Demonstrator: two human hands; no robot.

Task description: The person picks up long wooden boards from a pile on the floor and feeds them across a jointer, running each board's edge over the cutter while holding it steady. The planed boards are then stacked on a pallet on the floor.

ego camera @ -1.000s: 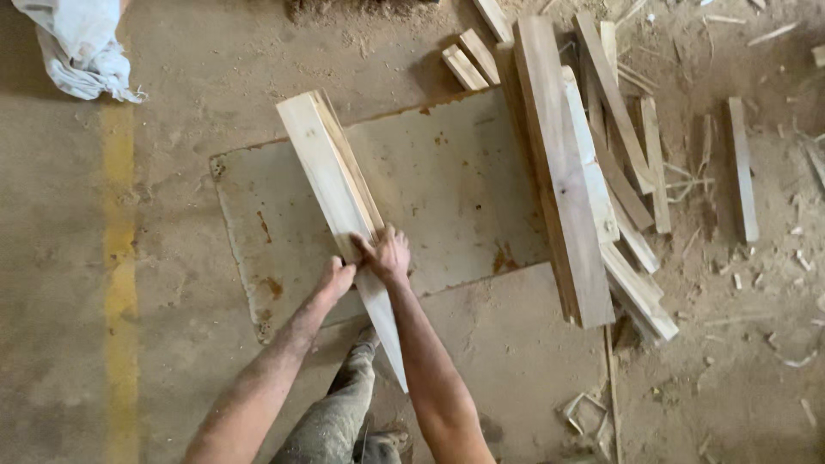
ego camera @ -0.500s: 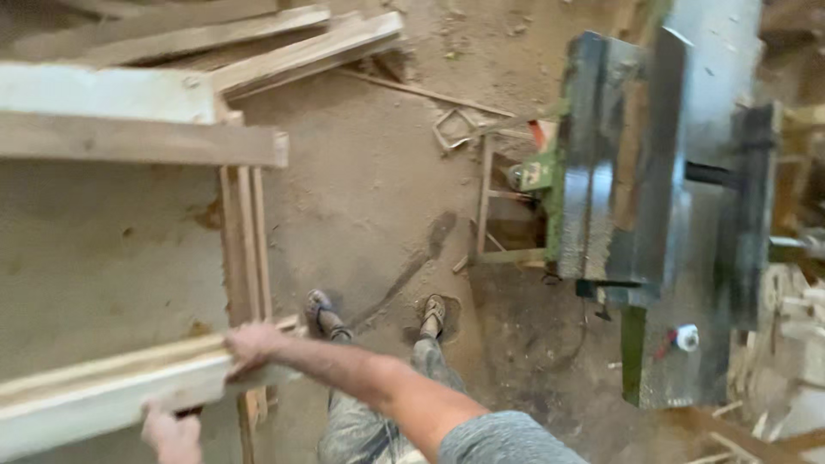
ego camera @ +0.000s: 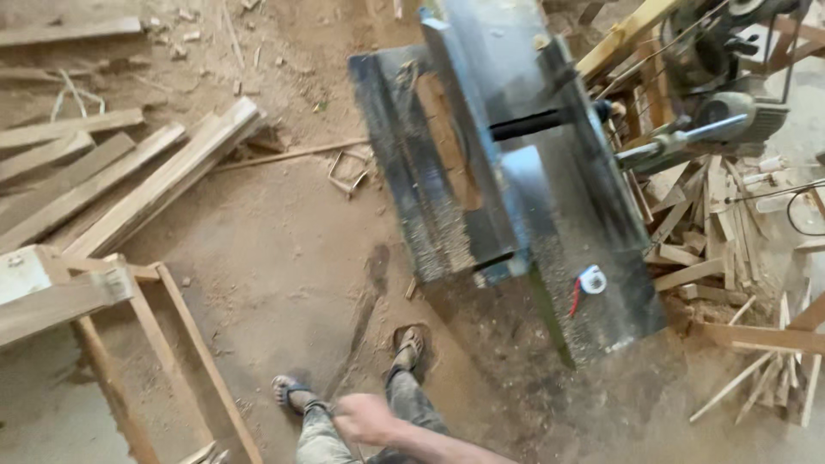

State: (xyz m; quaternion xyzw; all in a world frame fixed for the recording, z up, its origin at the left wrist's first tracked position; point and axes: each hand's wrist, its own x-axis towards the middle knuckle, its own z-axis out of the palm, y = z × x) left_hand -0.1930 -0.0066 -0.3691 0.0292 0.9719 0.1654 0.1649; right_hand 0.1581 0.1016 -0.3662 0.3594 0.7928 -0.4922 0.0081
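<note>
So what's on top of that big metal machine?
On the machine lie sawdust, mostly along its near edge, a long metal fence down the top and a black bar across it. A small round white thing sits near one corner. The floor beneath is hidden. The hand is away from it.

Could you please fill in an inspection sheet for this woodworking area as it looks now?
Surface: dirt floor, covered in sawdust.
Job's things: pale plank lying on a wooden frame; metal saw table alongside.
Clutter: loose planks; offcuts.
Grips: right hand blurred, apart from the plank; left hand, nothing seen.
Cables: dark cable at the right edge.
Surroundings: sandalled feet on the floor.
</note>
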